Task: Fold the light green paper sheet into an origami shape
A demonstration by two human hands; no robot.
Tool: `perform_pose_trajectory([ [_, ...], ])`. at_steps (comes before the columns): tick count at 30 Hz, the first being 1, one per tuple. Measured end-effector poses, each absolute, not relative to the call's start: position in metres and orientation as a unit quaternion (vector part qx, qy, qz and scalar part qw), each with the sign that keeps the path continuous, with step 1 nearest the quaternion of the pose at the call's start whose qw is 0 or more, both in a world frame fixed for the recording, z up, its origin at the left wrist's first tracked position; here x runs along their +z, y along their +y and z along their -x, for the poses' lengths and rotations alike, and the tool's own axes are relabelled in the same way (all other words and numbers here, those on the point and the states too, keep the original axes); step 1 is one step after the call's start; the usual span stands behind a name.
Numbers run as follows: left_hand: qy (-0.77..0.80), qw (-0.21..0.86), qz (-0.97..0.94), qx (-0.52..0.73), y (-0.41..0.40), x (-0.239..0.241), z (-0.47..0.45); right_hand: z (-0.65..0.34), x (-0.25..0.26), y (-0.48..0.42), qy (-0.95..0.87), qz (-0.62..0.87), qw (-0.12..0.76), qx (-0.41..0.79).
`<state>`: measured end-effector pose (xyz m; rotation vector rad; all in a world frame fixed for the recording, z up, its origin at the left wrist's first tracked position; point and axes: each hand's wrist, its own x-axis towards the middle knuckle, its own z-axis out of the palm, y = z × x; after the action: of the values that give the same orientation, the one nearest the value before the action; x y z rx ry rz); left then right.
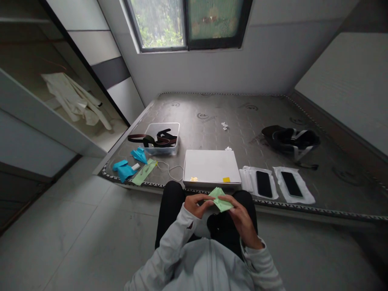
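A piece of folded green paper (222,201) is held between my two hands, just above my lap. My left hand (198,205) pinches its left edge between thumb and fingers. From the other side my right hand (241,218) grips it, the fingers lying over its right part. Right behind the paper, a white box (212,166) rests on the mattress near its front edge, with a small yellow patch at its front right. To the left lie another green paper (144,172) and blue folded papers (125,171).
A clear plastic bin (174,150) with dark belts stands left on the mattress (206,135). Two phones (264,184) lie on white wrapping at right. Behind them sits a black bag-like item (280,139). A white cable (169,167) runs left of the box.
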<state>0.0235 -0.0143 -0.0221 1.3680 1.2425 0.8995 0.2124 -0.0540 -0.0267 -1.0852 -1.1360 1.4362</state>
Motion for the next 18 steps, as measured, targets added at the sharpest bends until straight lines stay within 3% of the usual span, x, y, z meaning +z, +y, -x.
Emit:
perform_pose_trajectory([
  [3, 0.578, 0.511, -0.516, 0.373, -0.014, -0.027, -0.026, -0.214, -0.022, -0.054, -0.515, 0.429, 0.455, 0.587],
  [6, 0.594, 0.521, -0.482, 0.378, -0.013, -0.031, -0.03, -0.208, -0.017, -0.051, -0.515, 0.517, 0.436, 0.526],
  [12, 0.538, 0.609, -0.391, 0.432, -0.016, -0.029, -0.039, -0.194, -0.018, -0.045, -0.41, 0.568, 0.494, 0.515],
  [18, 0.538, 0.634, -0.371, 0.414, -0.022, -0.024, -0.045, -0.194, -0.017, -0.047, -0.458, 0.592, 0.423, 0.511],
])
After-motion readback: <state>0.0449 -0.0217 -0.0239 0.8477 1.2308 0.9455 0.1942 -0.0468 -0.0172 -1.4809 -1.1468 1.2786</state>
